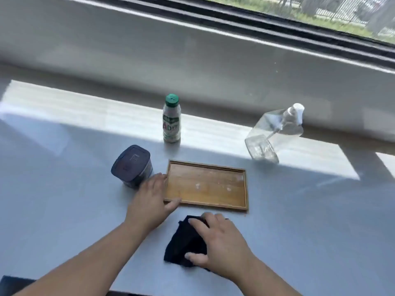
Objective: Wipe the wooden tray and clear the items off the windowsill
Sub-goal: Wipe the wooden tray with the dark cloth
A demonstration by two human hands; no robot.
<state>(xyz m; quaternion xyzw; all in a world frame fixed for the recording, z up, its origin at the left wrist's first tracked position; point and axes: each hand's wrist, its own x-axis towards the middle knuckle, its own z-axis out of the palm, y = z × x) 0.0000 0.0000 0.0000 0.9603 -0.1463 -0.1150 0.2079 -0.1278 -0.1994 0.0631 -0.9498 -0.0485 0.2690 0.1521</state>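
Steadying the wooden tray [206,185] is the left hand [149,201], which is lying against the tray's left end with its fingers [159,178] spread flat and the thumb reaching along the near rim, so the tray is probably being kept from sliding once wiping pressure comes. The right hand [222,242] is resting on a dark cloth [181,242] that is lying crumpled on the windowsill [64,167] just in front of the tray; its fingers are curling loosely over the cloth and gathering it, though whether they are actually pinching the fabric is hard to tell from this angle. The tray is sitting empty in the middle of the sill, and a few pale marks are showing on its floor (likely the reason for the wipe).

The other items are standing around it, waiting to be cleared. A dark lidded container [132,166] is sitting just beside the tray's left end, close to the left hand. A small bottle with a green cap [171,119] is standing upright behind the tray in the band of sunlight. A clear spray bottle [275,135] is standing well apart to the right, looking tilted, which the wide lens may be exaggerating.

Judging by this arrangement, wiping is not yet under way: the cloth is not touching the wood, and nothing is looking cleared.
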